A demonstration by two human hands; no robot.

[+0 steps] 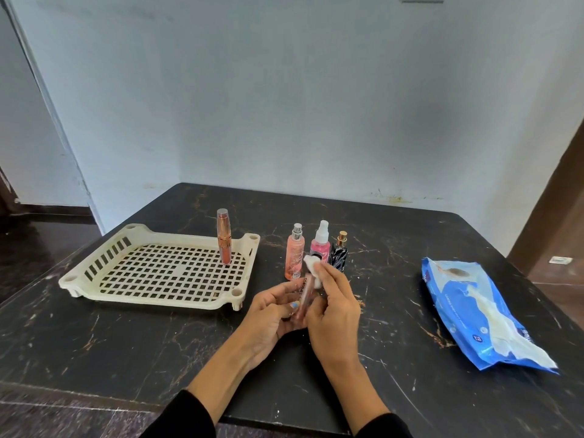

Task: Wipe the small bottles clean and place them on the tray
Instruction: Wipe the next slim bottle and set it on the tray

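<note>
My left hand [268, 314] holds a slim pink lip-gloss tube [302, 295] upright above the table. A small white wipe [313, 269] is pinched in my right hand [335, 308] and pressed against the tube's upper end. Behind my hands stand three small bottles: a peach spray bottle [294, 254], a pink spray bottle [320, 245] and a black bottle with a gold cap [339, 256]. The cream slotted tray [158, 279] lies at the left. One copper-coloured lipstick tube [223, 237] stands upright on the tray's far right corner.
A blue pack of wet wipes [474, 314] lies on the right of the black marble table [126, 343], a wipe sticking out of its opening. A pale wall stands behind the table. The table's front edge runs just under my forearms.
</note>
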